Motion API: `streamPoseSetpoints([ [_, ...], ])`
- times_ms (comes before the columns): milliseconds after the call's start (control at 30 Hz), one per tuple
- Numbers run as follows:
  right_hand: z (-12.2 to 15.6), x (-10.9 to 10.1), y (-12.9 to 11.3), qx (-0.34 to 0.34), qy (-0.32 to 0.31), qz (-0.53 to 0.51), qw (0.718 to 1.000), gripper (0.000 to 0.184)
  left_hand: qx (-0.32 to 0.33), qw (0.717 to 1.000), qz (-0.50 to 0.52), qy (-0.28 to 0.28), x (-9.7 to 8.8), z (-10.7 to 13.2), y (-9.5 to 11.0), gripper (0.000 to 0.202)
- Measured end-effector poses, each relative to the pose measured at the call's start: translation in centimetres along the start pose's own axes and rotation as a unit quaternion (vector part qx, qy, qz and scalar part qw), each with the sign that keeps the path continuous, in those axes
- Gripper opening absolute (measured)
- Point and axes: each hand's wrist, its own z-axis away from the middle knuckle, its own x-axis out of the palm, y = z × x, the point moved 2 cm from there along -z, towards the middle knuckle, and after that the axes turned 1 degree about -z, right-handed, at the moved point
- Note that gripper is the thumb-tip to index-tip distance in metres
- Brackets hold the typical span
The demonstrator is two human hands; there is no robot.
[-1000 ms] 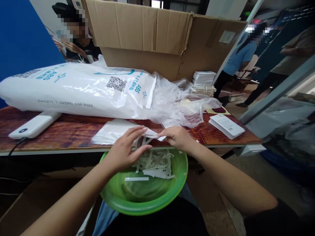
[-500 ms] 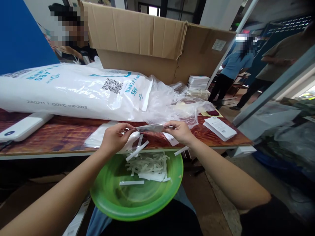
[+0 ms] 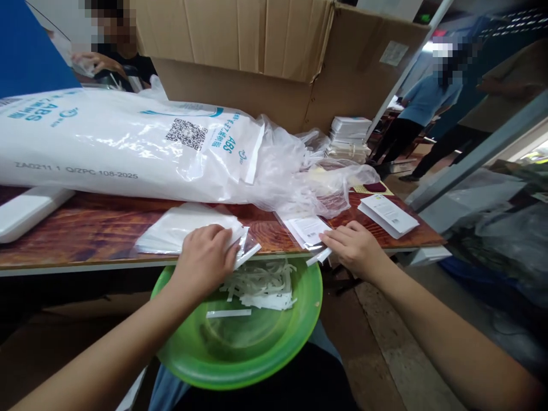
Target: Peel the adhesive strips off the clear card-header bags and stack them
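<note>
My left hand [image 3: 209, 254] bends its fingers over the near right corner of a stack of clear plastic bags [image 3: 171, 228], pinching at the top bag. White sealing strips [image 3: 248, 256] stick out from that corner past the table edge. My right hand [image 3: 357, 246] has its fingers closed on the edge of a clear bag with a printed white leaflet [image 3: 309, 229] in it, which lies at the table's front edge. A white strip hangs off that bag. Below both hands a green basin [image 3: 240, 365] holds many loose white strips [image 3: 261, 285].
A large white ABS sack [image 3: 128, 148] lies across the wooden table [image 3: 103, 228], before a cardboard box [image 3: 257, 85]. Folded leaflets [image 3: 389, 216] stand at the right, and a booklet stack [image 3: 349, 140] behind. A white device [image 3: 36, 211] is at left. Other people are beyond.
My hands have moved apart and down from the thin clear packet they held between them. The left is now at the bag stack, the right at the bagged leaflet. The view has shifted slightly.
</note>
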Motion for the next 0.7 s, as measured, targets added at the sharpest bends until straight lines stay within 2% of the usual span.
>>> streamPoseSetpoints([
  [133, 0.0, 1.5, 0.0, 0.064, -0.08, -0.002, 0.995, 0.036, 0.098, 0.992, 0.068, -0.049, 0.7, -0.7, 1.9, 0.037],
  [233, 0.1, 0.3, 1.6, 0.097, -0.129, -0.085, 0.983, 0.039, 0.126, 0.984, 0.098, -0.08, 0.9, -1.9, 3.0, 0.035],
  [300, 1.1, -1.2, 4.2, 0.142, -0.13, -0.125, 0.973, 0.04, 0.137, 0.98, 0.102, -0.098, 0.8, -2.7, 3.6, 0.034],
  [367, 2.9, -2.6, 7.7, 0.254, -0.116, -0.081, 0.957, 0.046, 0.147, 0.978, 0.094, -0.117, 0.6, -3.3, 4.0, 0.031],
  [400, 4.2, -3.0, 9.5, 0.33, -0.126, -0.025, 0.935, 0.052, 0.15, 0.977, 0.088, -0.125, 0.5, -3.6, 4.2, 0.028],
  [467, 6.7, -3.0, 12.1, 0.416, -0.219, 0.022, 0.882, 0.074, 0.158, 0.974, 0.075, -0.141, 0.2, -4.1, 4.4, 0.023],
  [533, 8.7, -2.4, 13.3, 0.436, -0.282, 0.014, 0.855, 0.083, 0.172, 0.97, 0.069, -0.159, 0.1, -4.5, 4.4, 0.021],
  [700, 10.5, -1.4, 13.0, 0.435, -0.305, -0.012, 0.847, 0.065, 0.193, 0.96, 0.063, -0.193, 0.1, -5.2, 4.4, 0.02],
])
